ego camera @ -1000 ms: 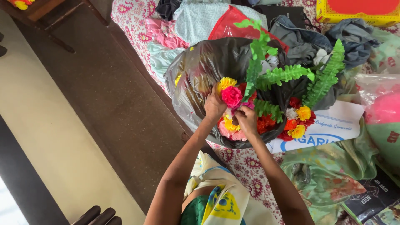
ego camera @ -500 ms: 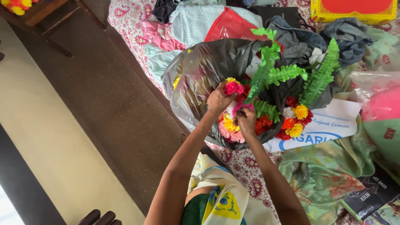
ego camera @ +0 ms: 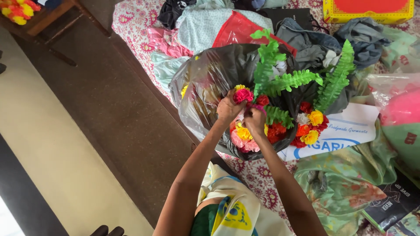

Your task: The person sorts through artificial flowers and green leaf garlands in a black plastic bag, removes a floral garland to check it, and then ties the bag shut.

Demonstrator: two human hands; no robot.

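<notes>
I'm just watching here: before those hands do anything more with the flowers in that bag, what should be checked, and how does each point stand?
1. Left hand has a hold on the pink flower: ok, fingers closed at it.
2. Right hand is on the bunch too: ok, pinched just below the flower.
3. Black plastic bag is open: ok, mouth wide.
4. Green fern leaves are clear of the hands: ok, they stand to the side.
5. Stems are free of tangles: cannot tell, hidden under blooms.
6. Bag sits steady on the patterned bedcover: cannot tell.

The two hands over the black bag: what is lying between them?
In the head view, a pink flower sits between the left hand and the right hand, above the black bag.
</notes>
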